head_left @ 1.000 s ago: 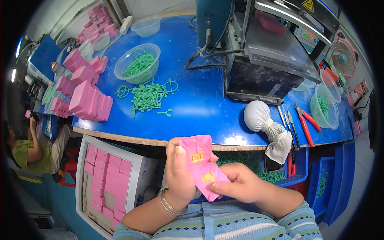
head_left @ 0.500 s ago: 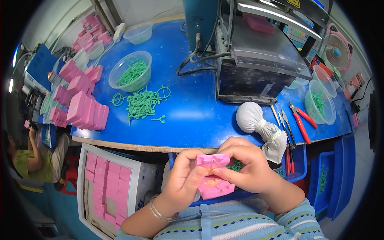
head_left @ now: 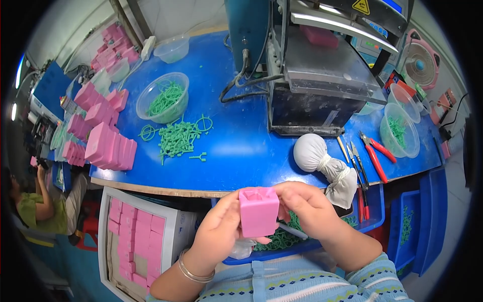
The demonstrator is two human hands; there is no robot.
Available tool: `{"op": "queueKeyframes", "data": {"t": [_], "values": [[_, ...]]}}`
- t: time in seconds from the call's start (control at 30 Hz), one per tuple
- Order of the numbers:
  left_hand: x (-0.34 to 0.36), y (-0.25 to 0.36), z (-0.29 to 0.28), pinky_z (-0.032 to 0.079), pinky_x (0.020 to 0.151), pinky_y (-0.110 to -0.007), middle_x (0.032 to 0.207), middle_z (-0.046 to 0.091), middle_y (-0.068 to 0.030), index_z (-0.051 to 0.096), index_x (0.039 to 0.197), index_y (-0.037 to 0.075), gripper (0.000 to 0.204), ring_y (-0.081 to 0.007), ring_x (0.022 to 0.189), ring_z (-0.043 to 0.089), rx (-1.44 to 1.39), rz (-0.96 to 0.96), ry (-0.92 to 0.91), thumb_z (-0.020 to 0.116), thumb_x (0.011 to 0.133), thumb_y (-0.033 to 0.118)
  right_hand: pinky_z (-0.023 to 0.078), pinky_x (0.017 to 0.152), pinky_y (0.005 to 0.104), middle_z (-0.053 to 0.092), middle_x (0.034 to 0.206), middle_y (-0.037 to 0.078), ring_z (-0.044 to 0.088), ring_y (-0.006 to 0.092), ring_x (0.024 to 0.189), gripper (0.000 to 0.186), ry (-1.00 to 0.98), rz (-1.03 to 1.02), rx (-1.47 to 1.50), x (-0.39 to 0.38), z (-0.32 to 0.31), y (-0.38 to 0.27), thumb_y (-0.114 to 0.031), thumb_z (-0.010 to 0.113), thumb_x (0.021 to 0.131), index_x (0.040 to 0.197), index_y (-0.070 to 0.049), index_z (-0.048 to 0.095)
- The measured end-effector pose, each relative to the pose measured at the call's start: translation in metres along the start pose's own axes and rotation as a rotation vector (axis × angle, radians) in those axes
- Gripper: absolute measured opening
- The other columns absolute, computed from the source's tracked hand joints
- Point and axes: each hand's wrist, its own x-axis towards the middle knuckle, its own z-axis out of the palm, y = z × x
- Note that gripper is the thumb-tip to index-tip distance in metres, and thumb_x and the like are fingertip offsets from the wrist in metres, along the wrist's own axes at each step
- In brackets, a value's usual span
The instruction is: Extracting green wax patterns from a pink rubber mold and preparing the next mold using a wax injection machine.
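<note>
Between my hands, a pink rubbery block (head_left: 259,216) is held upright, with a small recess in its top. My left hand (head_left: 219,227) is closed around its left side, thumb bent beside it. My right hand (head_left: 312,211) grips its upper right edge with thumb and fingers. Below them, a blue tray (head_left: 375,216) holds green strands, partly hidden by my hands. At the bench edge lies a grey cloth bundle (head_left: 308,151) tied with string, beside cutters with red handles (head_left: 377,163).
The blue bench (head_left: 221,171) carries stacked pink blocks (head_left: 108,148), a bowl (head_left: 143,108) of green pieces, a loose green pile (head_left: 176,138) and a metal press (head_left: 322,80). Below stands a white box (head_left: 176,226) of pink blocks. A co-worker (head_left: 40,206) sits at far left.
The pink piece, earlier spread open with yellow pieces showing, was folded and now forms an upright block. The yellow pieces are out of sight. My hands have drawn to either side of it.
</note>
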Motion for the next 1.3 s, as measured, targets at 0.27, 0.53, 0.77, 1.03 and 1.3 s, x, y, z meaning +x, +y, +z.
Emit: {"op": "queueKeyframes", "data": {"t": [0.27, 0.53, 0.77, 1.03, 1.3], "values": [[-0.008, -0.005, 0.006, 0.045, 0.085, -0.033, 0.11, 0.053, -0.0146, 0.041, 0.119, -0.003, 0.038, -0.0229, 0.096, 0.056, 0.299, 0.367, 0.095, 0.055, 0.086, 0.009, 0.04, 0.054, 0.0288, 0.056, 0.081, 0.008, 0.05, 0.0154, 0.063, 0.034, 0.042, -0.54, -0.694, -0.004, 0.005, -0.005, -0.007, 0.065, 0.077, 0.108, -0.002, 0.054], [-0.006, 0.014, 0.003, 0.044, 0.072, -0.031, 0.089, 0.057, -0.0124, 0.06, 0.094, 0.001, 0.027, -0.0245, 0.075, 0.054, 1.174, 0.887, 0.22, 0.069, 0.069, 0.002, 0.041, 0.054, 0.0276, 0.057, 0.082, 0.009, 0.05, 0.0185, 0.063, 0.025, 0.11, -0.688, -0.816, -0.007, 0.006, -0.011, -0.014, 0.068, 0.076, 0.094, -0.002, 0.055], [-0.005, 0.021, 0.023, 0.048, 0.075, -0.029, 0.113, 0.045, -0.0201, 0.037, 0.119, -0.002, 0.078, -0.0297, 0.095, 0.054, 1.271, 0.628, 0.081, 0.082, 0.057, 0.012, 0.042, 0.048, 0.0242, 0.053, 0.065, 0.007, 0.054, 0.0119, 0.055, 0.025, 0.094, -0.331, -0.744, -0.005, 0.0, -0.031, -0.02, 0.069, 0.076, 0.073, 0.0, 0.054], [0.001, 0.011, 0.012, 0.044, 0.077, -0.03, 0.109, 0.046, -0.0143, 0.031, 0.124, 0.001, 0.084, -0.0213, 0.091, 0.052, 0.698, 0.458, 0.11, 0.078, 0.054, 0.006, 0.05, 0.053, 0.0254, 0.06, 0.089, 0.015, 0.062, 0.0178, 0.066, 0.047, 0.105, -0.243, 0.262, 0.015, -0.046, -0.092, -0.038, 0.044, 0.091, 0.114, 0.002, 0.045], [0.005, 0.021, 0.006, 0.03, 0.044, -0.019, 0.087, 0.045, -0.0038, 0.034, 0.125, 0.003, 0.074, -0.0076, 0.055, 0.039, -0.1, 0.474, 0.108, 0.071, 0.068, 0.033, 0.047, 0.052, 0.0264, 0.063, 0.082, 0.017, 0.059, 0.0193, 0.057, 0.046, 0.038, -0.133, 0.236, -0.005, -0.068, -0.103, -0.031, 0.035, 0.093, 0.105, 0.007, 0.056]]}}
